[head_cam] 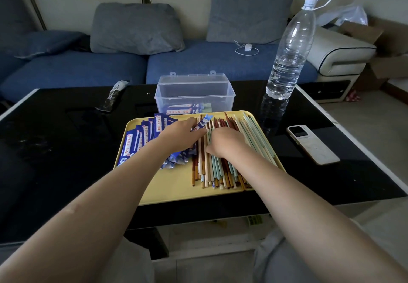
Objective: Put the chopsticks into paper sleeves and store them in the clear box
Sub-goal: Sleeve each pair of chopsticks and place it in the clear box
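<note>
Presently both hands are down on a yellow tray [176, 191] that sits on the black tabletop [66, 141]. The left hand [180, 133] pinches one blue paper sleeve [202, 124] between thumb and fingers, the sleeve's patterned end poking out beyond its fingertips toward the right hand. Under and to the left of that hand lies a fanned heap of blue paper sleeves [141, 138], spread over the tray's left half. The right hand [225, 142] rests palm down on the pile of chopsticks [217, 172], its fingers curled into the sticks; whether it has actually closed round one cannot be told. The chopsticks, brown, cream and pale green, run lengthwise under that hand and out past it on both sides, filling the tray's right half, their near ends below the wrist. Just beyond the fingertips of both hands, past the tray's far edge, stands the clear box [195, 94], its lid raised behind it, with a few filled sleeves lying on its bottom. Farther out to the right of the right hand stands a tall water bottle [289, 57], and a phone [312, 143] lies face down on the tabletop beside the tray. Well to the left of the left hand lies a dark wrapper [113, 96]. A blue sofa [88, 68] with grey cushions runs behind the tabletop.
</note>
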`<state>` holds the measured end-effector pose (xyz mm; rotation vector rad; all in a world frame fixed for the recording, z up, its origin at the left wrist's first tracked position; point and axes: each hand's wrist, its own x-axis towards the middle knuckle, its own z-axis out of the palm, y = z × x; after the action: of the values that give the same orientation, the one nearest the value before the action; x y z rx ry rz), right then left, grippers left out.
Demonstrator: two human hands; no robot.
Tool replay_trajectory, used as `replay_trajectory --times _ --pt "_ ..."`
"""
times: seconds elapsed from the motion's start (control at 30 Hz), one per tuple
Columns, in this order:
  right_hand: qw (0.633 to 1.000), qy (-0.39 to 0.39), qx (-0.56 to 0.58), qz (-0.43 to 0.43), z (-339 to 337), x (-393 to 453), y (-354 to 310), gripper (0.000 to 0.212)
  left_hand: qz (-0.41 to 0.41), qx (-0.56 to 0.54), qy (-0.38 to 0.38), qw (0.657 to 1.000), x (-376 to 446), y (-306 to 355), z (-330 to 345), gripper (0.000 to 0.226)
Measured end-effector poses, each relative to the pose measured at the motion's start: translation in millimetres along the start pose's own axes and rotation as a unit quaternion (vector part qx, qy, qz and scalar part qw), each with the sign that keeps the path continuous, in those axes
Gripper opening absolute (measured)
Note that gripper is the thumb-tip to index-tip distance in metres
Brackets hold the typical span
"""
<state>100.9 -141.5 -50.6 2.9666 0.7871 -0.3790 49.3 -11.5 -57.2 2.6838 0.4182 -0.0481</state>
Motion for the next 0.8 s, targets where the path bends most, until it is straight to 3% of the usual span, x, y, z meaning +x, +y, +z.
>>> replay_trajectory --times 0.23,0.47,0.8 --pt "1.0 -0.012 0.006 0.01 -0.5 2.8 -1.1 0.034 -0.009 0.009 0.036 0.999 0.6 -0.2 -1.6 0.04" --pt "0.999 -0.013 0.028 0.024 0.0 4.1 -0.4 0.038 0.016 -0.007 0.003 1.0 -3.4 -0.1 -0.5 0.033" --pt "0.999 0.006 0.029 0.012 1.0 1.5 2.4 0.029 -0.012 0.043 0.001 0.999 -8.3 4.5 -3.0 0.048"
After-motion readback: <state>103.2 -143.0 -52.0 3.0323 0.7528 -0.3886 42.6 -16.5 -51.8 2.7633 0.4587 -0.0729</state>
